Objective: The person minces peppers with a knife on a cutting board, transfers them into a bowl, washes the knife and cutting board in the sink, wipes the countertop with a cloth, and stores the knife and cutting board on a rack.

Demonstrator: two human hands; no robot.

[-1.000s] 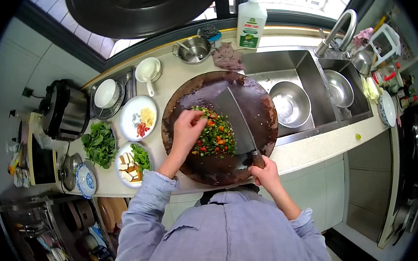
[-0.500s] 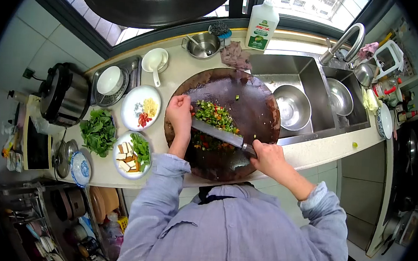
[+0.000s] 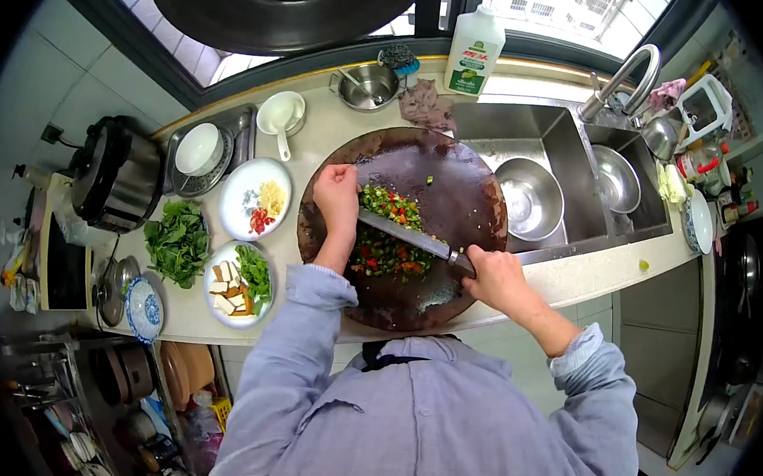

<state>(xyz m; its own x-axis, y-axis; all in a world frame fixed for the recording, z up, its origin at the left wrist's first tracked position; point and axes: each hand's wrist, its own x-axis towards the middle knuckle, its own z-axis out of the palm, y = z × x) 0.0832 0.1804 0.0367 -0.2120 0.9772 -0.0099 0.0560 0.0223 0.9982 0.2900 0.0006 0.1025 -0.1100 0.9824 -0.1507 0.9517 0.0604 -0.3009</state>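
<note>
Chopped peppers (image 3: 391,205) lie on a round board (image 3: 469,187), both sides of a knife (image 3: 404,234) the right hand (image 3: 495,280) grips, fingers wrapped. The left hand (image 3: 337,200), fingers tightly curled, nears its tip; whether empty, I can't tell. Chopping seems underway; another cut needs fingers clear.

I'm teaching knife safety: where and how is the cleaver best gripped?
Grip the cleaver by its dark handle, probably best from the person's right, closing around it as the right hand does. The handle forms the right end, while the blade slants left across the chopped vegetables toward the left hand, so that side looks riskier.
</note>
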